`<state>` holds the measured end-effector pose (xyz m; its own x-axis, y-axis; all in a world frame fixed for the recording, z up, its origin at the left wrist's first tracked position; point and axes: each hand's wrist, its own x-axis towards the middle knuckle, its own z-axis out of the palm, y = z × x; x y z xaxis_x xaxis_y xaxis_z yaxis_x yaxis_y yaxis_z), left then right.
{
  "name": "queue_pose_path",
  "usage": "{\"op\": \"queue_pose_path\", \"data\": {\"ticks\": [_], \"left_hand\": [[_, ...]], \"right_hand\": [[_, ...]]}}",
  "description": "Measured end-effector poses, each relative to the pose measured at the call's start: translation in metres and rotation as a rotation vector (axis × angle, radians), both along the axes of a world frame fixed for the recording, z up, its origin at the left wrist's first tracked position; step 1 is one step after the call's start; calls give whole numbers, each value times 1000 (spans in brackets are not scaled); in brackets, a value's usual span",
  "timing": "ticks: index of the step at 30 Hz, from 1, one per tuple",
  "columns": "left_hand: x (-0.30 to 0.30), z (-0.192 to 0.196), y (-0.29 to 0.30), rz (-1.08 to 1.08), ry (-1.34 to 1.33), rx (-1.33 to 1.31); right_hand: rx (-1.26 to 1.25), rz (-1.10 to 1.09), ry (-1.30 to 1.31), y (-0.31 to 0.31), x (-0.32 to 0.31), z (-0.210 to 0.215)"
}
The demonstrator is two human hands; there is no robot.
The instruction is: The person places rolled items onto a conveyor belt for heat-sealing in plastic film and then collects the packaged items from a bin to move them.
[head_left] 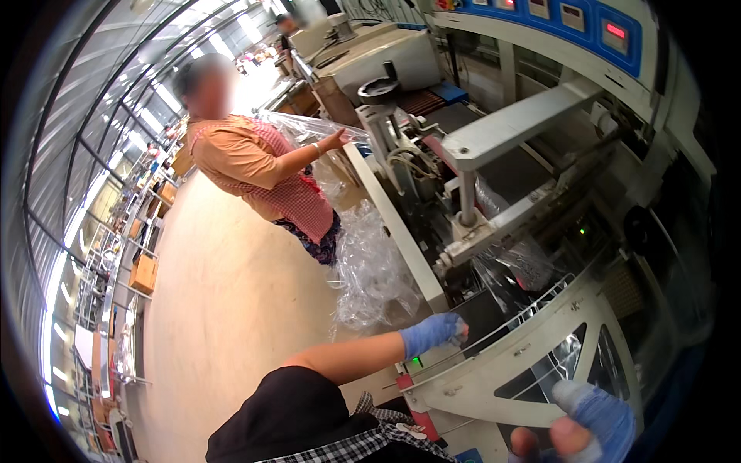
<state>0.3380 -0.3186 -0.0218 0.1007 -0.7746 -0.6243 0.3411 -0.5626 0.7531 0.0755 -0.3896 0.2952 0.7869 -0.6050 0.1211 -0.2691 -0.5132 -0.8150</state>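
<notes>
Well, our left hand (432, 332), in a blue glove, reached out to the near edge of the packaging machine (532, 193), fingers curled over something small and pale at the rim; whether it truly gripped that bit or merely pressed on it, we could not tell. A green light glowed just below it, so we judged the hand was there for the controls or the guard. Our right hand (590, 424), gloved too with bare fingertips showing, sat low at the near right, loosely curled just under the white curved guard panel (532, 363), holding nothing we could make out. Clear plastic film (517, 266) hung inside the machine just beyond the wire rail, between both hands, likely fed down from the rollers above. Farther left, a co-worker in an orange top and checked apron (266, 174) stretched a hand toward the far end of the machine, with loose plastic bags (370, 270) heaped beside them on the floor.
</notes>
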Motion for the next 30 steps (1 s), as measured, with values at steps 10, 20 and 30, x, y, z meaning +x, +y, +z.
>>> {"op": "queue_pose_path", "data": {"ticks": [10,20,30], "left_hand": [[5,30,97,-90,-263,-205],[18,48,138,12,-156,-240],[40,55,143,-65,-372,-354]], "right_hand": [[99,160,214,28,27,53],[45,259,214,42,32,26],[-849,494,-331,53,71,-50]]}}
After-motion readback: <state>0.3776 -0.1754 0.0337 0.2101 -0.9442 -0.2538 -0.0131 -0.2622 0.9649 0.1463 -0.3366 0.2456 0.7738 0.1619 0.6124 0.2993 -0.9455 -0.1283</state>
